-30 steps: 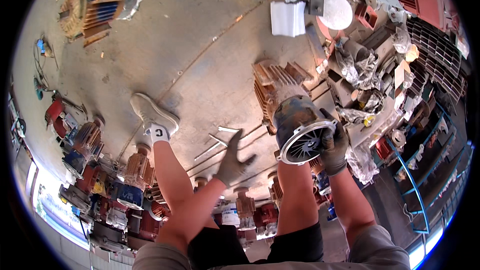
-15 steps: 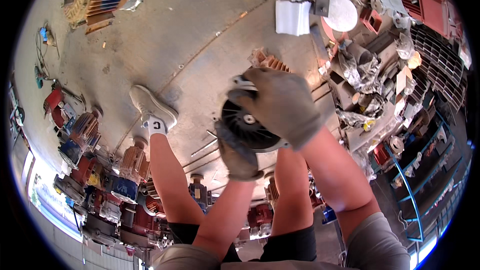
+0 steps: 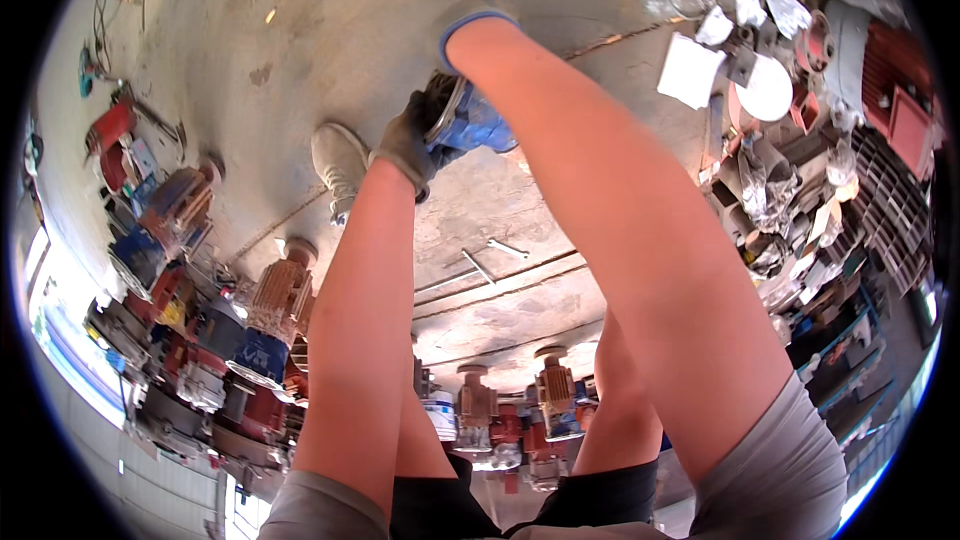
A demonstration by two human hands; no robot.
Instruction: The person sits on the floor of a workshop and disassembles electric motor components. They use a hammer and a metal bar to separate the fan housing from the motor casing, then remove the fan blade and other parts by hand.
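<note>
A blue motor-like housing [image 3: 478,127] with a dark, open-looking round end is between my arms, above the concrete floor. My left hand [image 3: 405,145], in a dark grey work glove, is closed at the near left side of that round end, its fingers against the rim. My right forearm crosses in front of the housing and covers part of it. Of my right hand [image 3: 490,14], only the blue-edged glove cuff and a blurred bit of grey glove show; its fingers are hidden. The black fan-bladed part cannot be made out.
Nearer me on the floor lie a wrench [image 3: 508,248] and thin metal bars [image 3: 478,266]. Finned motors [image 3: 275,305] stand along the left and near side. A white sheet [image 3: 690,70], a white disc [image 3: 765,88] and heaped metal parts lie at right. My shoe [image 3: 340,165] is left.
Both hands have moved farther away, from the round black fan-bladed part to the blue housing. My view has shifted, and the wrench near my legs now shows.
</note>
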